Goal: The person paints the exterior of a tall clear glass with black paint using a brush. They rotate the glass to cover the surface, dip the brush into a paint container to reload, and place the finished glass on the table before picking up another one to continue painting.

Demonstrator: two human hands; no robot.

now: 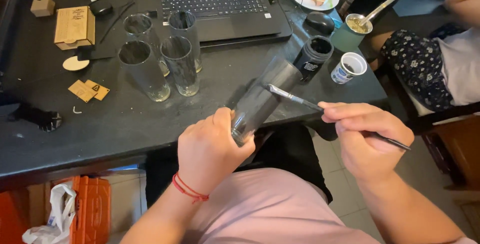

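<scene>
Two hands share this job. My left hand [210, 149] is wrapped tight around the base of a tall clear glass [262, 99], tipping it away from me so it hangs above the near edge of the black table [100, 124], over my lap. My right hand [367, 141] pinches a thin paintbrush [300, 100] — fingers closed on the handle, bristle tip touching the glass's upper side near the middle.

To do this stroke well, I judge the glass should stay steady in my left hand and turn only slowly, while the brush runs lightly along the length with little pressure, so the coat stays even. The open dark paint jar [314, 56] stands just beyond the glass's mouth, a small white cup [348, 67] beside it — both near for reloading. Four more empty glasses [160, 54] stand grouped farther back, before the laptop [220, 4].
</scene>
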